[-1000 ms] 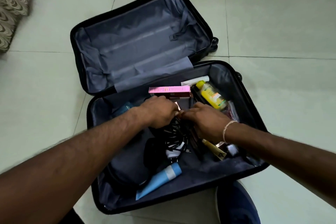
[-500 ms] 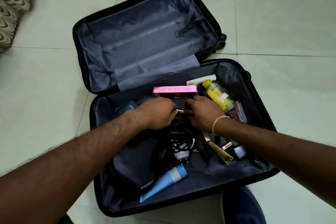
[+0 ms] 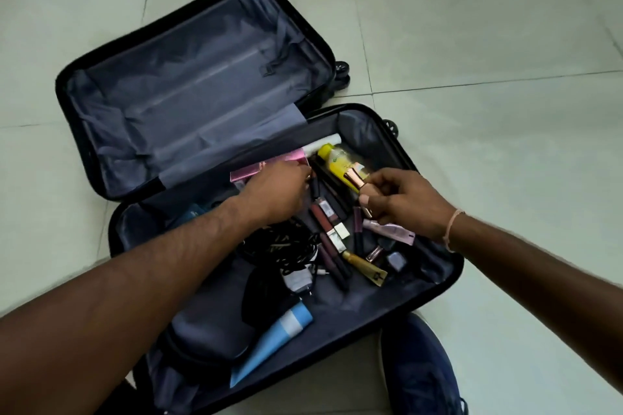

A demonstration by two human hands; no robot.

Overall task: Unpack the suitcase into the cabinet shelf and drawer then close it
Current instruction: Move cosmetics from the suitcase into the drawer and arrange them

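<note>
The suitcase [image 3: 435,266] lies flat open on the tiled floor [image 3: 488,44], its lid half [image 3: 188,87] thrown back toward eleven o'clock and showing only grey lining. The near half holds all the clutter. The right hand [image 3: 401,202] hovers over its three o'clock side, fingers pinched round a small rose-gold capped tube [image 3: 358,186], lifted clear of the pile. The left hand [image 3: 279,195] reaches into the middle with fingers curled down among the things near a pink box [image 3: 269,163] at twelve o'clock; I cannot tell whether it grips anything, since the knuckles hide the fingertips.

A yellow bottle [image 3: 337,162] lies just behind the right hand, a white tube [image 3: 322,145] beside it against the hinge. Between the two hands a scatter of lip glosses [image 3: 325,222] and a gold tube [image 3: 365,268] lies loose. A tangle of black cable [image 3: 279,246] with a charger [image 3: 296,280] sits under the left forearm, crowding the way to a dark pouch [image 3: 209,327] at seven o'clock. A blue tube [image 3: 273,340] rests at six o'clock. A blue shoe [image 3: 424,371] stands just outside the near rim at five o'clock.
</note>
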